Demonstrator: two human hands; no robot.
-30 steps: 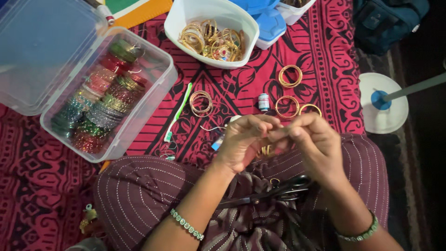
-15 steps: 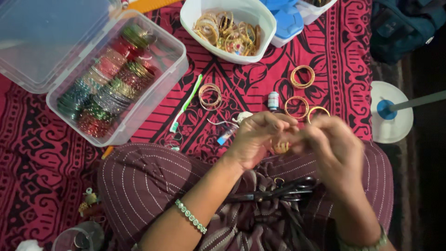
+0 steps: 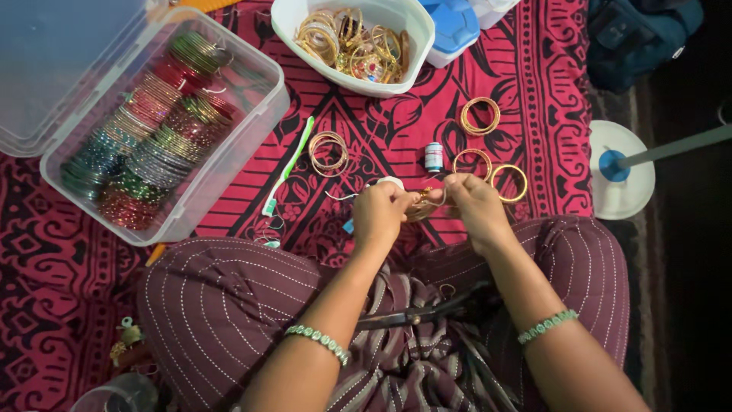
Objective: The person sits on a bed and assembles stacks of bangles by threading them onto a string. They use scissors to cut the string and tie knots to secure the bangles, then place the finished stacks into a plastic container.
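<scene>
Both hands meet over the lap, fingertips pinched shut from either side on a small gold-coloured metal bangle (image 3: 422,204). The left hand (image 3: 379,214) has its grip closed on the bangle's left edge, thumb and forefinger pressed together; the right hand (image 3: 474,204) closes on the right edge, its fingers curled down over the ring. The bangle is thin, round and shiny, mostly hidden by the fingers, and held just above the knees, clear of the cloth. A fine pale thread (image 3: 340,195) seems to trail leftward from the hands, though where it ends I cannot tell.

Both wrists are bent slightly inward, forearms rising from the bottom of the view, each wearing a bracelet of pale green stones (image 3: 319,341). The person sits cross-legged in maroon striped trousers (image 3: 221,305), and a pair of dark scissors (image 3: 415,313) lies in the lap.

Just beyond the hands, on the red and black patterned cloth (image 3: 526,84), lie two loose gold bangles (image 3: 492,174), a third stack of gold bangles (image 3: 480,116), a small spool of blue thread (image 3: 434,156), another thin pair of gold rings (image 3: 329,152) and a green and white toothbrush (image 3: 288,165). Farther off stand a white bowl (image 3: 396,76) heaped with gold bangles and a clear plastic box (image 3: 252,130) packed with rows of coloured bangles.
</scene>
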